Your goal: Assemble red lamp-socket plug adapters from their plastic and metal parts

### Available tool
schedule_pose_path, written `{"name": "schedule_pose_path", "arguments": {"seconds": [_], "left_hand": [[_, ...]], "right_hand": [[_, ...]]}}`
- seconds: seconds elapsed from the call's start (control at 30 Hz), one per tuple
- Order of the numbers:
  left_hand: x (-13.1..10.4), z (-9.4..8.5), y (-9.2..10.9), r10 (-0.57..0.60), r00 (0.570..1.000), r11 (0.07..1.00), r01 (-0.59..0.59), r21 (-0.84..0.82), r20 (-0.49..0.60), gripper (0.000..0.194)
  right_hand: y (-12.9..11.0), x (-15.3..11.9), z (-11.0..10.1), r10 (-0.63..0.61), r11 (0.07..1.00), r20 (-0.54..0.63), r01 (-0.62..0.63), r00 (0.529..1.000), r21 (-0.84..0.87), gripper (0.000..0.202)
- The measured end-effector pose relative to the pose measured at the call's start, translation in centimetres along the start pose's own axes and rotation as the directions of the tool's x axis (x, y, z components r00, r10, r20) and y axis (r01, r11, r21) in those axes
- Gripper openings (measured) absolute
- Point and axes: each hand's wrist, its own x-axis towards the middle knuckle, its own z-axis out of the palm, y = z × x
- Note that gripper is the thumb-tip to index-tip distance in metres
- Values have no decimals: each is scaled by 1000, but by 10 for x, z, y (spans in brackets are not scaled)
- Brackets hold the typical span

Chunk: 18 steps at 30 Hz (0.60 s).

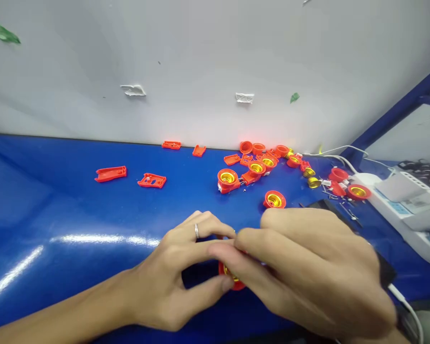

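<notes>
A red bulb socket with a gold threaded shell is between my hands, low over the blue table and mostly covered by fingers. My left hand, with a ring on one finger, is closed on it; the thumb presses its near side and the fingers wrap its far side. My right hand reaches over from the right, its thumb and forefinger pinched at the top of the socket. What lies inside that pinch is hidden. Just beyond my right hand sits another red socket with a gold shell.
Several sockets, including a two-part red one, cluster at the back right among loose gold threaded shells. Red plastic covers lie toward the left. A white device with cables stands at the right. A white wall closes off the blue table.
</notes>
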Motion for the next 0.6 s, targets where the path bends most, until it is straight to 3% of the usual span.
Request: {"name": "schedule_pose_path", "arguments": {"seconds": [0.1,0.2,0.33,0.43,0.6], "left_hand": [[3,4,2,20,993,1000,-18,17,-118,13],[5,7,2,15,985,1000,-18,-15,-170,14],[6,6,2,-54,986,998,47,-48,-159,13],[6,5,2,-42,988,999,38,-28,-151,8],[5,6,2,4,992,1000,-5,-1,-127,13]], "right_hand": [[4,-1,5,69,990,-13,-67,998,126,31],[5,-2,9,100,974,-3,-97,995,206,26],[10,-2,4,122,901,99,-152,988,406,11],[17,-3,-4,102,828,188,-188,977,528,19],[20,-4,-8,107,843,155,-172,982,509,11]]}}
